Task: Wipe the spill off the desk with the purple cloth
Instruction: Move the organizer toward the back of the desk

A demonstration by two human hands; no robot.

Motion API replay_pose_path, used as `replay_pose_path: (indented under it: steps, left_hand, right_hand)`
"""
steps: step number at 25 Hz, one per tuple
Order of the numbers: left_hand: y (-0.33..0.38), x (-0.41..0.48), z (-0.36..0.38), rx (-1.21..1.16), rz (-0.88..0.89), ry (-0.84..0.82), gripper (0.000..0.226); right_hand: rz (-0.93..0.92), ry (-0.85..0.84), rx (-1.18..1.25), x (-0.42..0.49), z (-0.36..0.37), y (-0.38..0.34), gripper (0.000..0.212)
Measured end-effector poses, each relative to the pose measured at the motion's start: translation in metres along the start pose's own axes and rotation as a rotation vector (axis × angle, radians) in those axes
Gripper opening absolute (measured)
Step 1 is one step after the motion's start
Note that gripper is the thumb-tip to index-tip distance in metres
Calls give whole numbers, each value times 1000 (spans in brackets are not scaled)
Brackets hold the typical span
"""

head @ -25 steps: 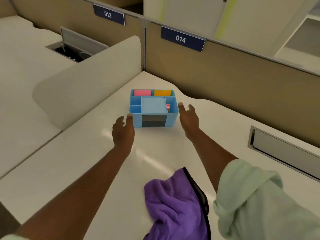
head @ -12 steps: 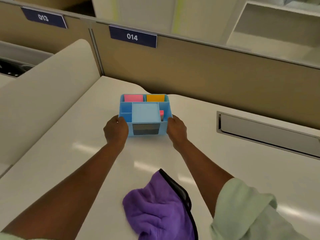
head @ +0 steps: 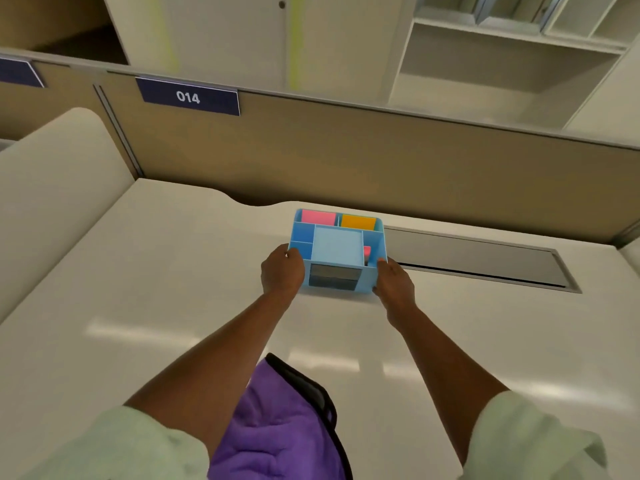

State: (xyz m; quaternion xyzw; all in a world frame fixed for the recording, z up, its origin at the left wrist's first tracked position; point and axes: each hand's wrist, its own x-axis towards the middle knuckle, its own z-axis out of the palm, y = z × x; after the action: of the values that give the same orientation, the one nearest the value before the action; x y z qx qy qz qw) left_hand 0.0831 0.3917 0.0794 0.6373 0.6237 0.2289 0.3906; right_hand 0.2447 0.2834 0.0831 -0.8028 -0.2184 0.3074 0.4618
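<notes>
Open-plan office, one numbered cubicle seat

A pale counter (head: 173, 271) runs up against a tan partition wall (head: 381, 161) that carries a dark blue plate reading "014" (head: 188, 97), with part of a second plate (head: 17, 73) on the neighbouring section to the left; a rounded cream divider panel (head: 52, 188) separates this seat from the next; a long grey cable-access flap (head: 478, 258) is set flush into the counter near the partition; a blue desk organiser (head: 337, 251) with pink and orange note pads stands on the counter; behind the partition are pale cabinet doors (head: 225, 36) and open shelving (head: 502, 60)
</notes>
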Motion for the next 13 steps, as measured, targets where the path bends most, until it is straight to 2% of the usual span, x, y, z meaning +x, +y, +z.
replay_pose_path:
  steps: [3, 4, 5, 6, 8, 9, 11, 13]
  left_hand:
    - [-9, -18, -17, -9, 28, -53, 50]
    - [-20, -32, -29, -10, 61, -27, 53]
    - [-40, -50, -44, -13, 121, 23, 53]
    - [-64, -72, -59, -11, 207, 97, 49]
    - [-129, -132, -94, 100, 323, 235, 44]
    - [-163, -164, -108, 201, 335, 287, 46]
    - [-228, -226, -134, 394, 252, 362, 53]
    - [-274, -260, -156, 538, 142, 413, 56]
  right_hand:
    - [-20, 56, -136, -27, -10, -8, 69]
    - [-119, 110, -241, -48, -10, -1, 72]
    - [-291, 129, -344, -77, -5, 14, 74]
    - [-505, 70, -447, -113, 3, 31, 75]
    - [-887, -258, -692, -189, 28, 80, 78]
    - [-1017, -395, -820, -213, 39, 106, 82]
    - [-1109, -540, -954, -226, 60, 135, 87]
    - [-1100, -530, -999, -204, 81, 133, 84]
